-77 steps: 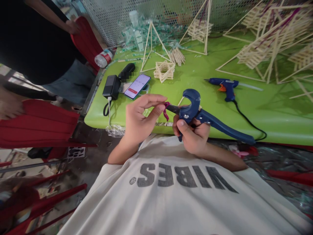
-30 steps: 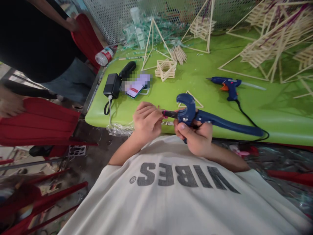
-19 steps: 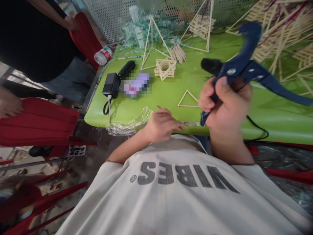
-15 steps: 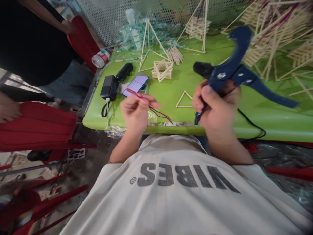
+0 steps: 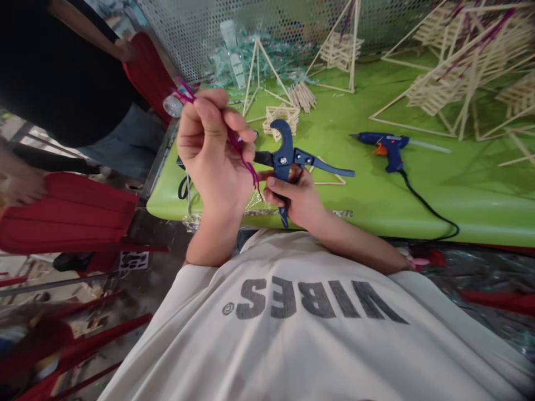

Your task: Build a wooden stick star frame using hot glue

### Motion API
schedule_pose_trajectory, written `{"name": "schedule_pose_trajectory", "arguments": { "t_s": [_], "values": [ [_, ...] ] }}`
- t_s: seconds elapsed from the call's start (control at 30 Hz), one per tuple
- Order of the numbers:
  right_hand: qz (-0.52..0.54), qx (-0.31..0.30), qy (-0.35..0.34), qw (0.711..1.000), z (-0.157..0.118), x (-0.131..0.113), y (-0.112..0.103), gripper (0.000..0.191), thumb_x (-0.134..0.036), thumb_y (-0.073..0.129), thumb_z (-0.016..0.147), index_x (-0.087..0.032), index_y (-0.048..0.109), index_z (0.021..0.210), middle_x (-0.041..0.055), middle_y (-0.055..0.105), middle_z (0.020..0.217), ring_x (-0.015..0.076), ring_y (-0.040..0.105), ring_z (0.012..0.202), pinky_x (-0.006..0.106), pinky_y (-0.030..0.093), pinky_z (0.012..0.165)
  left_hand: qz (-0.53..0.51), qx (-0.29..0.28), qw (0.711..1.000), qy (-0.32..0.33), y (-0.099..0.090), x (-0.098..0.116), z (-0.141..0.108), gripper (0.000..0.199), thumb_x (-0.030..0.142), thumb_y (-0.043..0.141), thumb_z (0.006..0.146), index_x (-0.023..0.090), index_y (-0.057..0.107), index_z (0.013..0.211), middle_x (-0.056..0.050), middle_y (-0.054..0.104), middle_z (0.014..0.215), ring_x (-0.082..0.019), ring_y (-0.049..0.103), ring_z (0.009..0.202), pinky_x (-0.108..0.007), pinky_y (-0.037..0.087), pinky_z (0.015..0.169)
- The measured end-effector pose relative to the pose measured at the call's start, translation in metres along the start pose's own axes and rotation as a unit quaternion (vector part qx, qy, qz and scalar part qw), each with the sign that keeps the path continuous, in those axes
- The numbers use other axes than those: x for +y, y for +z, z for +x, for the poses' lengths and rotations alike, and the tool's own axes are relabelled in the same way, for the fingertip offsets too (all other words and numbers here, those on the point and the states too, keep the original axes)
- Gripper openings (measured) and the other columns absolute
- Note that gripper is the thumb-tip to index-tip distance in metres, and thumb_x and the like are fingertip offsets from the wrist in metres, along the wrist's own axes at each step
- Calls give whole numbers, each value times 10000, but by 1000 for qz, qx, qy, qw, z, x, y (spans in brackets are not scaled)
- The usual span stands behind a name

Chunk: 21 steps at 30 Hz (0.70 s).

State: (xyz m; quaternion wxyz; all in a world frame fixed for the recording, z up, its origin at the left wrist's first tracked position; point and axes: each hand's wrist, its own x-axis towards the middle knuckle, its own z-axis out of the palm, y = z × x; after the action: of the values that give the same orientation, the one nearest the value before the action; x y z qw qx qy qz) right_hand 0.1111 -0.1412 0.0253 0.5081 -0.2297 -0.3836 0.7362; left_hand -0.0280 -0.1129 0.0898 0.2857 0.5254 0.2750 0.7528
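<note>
My left hand [image 5: 215, 142], raised over the table's front edge, has its fingers closed on a purple string [image 5: 234, 143]. One end of the string sticks up past the knuckles, and loose ends dangle by the palm. To its right and lower, my right hand [image 5: 303, 195] grips a dark blue pipe cutter [image 5: 283, 159] by one handle. The cutter's jaws are apart and its other handle points right. Behind the cutter lies a small stick triangle [image 5: 334, 179], partly covered. A star-shaped stack of sticks [image 5: 281, 120] sits just beyond the cutter's hooked jaw.
A blue glue gun [image 5: 387, 146] with a black cord lies on the green table [image 5: 376, 203]. Stick pyramids [image 5: 455, 89] crowd the back right, and a stick bundle [image 5: 302, 97] lies mid-back. A clear bottle [image 5: 233, 55] stands behind. Another person [image 5: 62, 72] is beside red chairs at left.
My left hand has risen toward the camera with the string. My right hand has moved left with the pipe cutter, bringing it close to the left hand and uncovering the glue gun.
</note>
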Motion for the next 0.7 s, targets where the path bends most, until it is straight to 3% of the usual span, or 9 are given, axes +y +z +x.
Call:
{"name": "schedule_pose_trajectory", "arguments": {
  "t_s": [0.1, 0.23, 0.4, 0.47, 0.6, 0.7],
  "values": [
    [-20, -2, 0, 1000, -4, 3, 1, 525, -567, 1112, 723, -179, 823, 928, 24, 769, 748, 94, 529, 546, 257, 339, 475, -28, -16, 998, 48, -12, -12, 15, 355, 680, 649, 1174, 337, 700, 1251, 59, 693, 946, -26, 529, 640, -282, 295, 465],
    [-14, 0, -8, 1000, -4, 7, 2, 530, -557, 1130, 714, -194, 822, 947, -24, 709, 690, 87, 495, 545, 254, 342, 494, -35, -36, 997, 52, -24, -25, 23, 397, 713, 513, 1217, 354, 659, 1304, 50, 661, 968, -39, 351, 571, -315, 269, 484],
    [-8, 7, -38, 999, 1, 13, 6, 582, -619, 1119, 731, -222, 766, 970, -50, 672, 689, 87, 483, 555, 261, 383, 518, -21, -38, 999, 16, -24, -25, 15, 533, 832, 527, 1138, 353, 631, 1348, 7, 607, 964, -64, 451, 689, -322, 312, 553],
    [-10, 20, -45, 999, 1, 15, 8, 570, -643, 1096, 765, -216, 772, 959, -38, 684, 697, 89, 488, 558, 264, 383, 522, -43, -32, 998, 26, -21, -25, 12, 489, 780, 507, 1182, 340, 647, 1344, 17, 598, 956, -54, 409, 662, -322, 320, 556],
    [-19, 42, -54, 998, -1, 15, 8, 506, -628, 1069, 816, -211, 789, 882, 3, 725, 738, 113, 547, 611, 276, 406, 544, -63, 50, 995, 51, -7, -20, 11, 309, 603, 594, 1244, 300, 652, 1256, 67, 530, 851, -54, 157, 545, -326, 208, 491],
    [-31, 55, -57, 996, -3, 15, 4, 456, -574, 1079, 810, -218, 796, 833, 9, 729, 740, 121, 548, 603, 293, 411, 539, -75, 165, 983, 7, 3, -9, 12, 392, 643, 512, 1258, 267, 609, 1206, 96, 454, 770, -79, 0, 537, -361, 92, 482]
  ]
}}
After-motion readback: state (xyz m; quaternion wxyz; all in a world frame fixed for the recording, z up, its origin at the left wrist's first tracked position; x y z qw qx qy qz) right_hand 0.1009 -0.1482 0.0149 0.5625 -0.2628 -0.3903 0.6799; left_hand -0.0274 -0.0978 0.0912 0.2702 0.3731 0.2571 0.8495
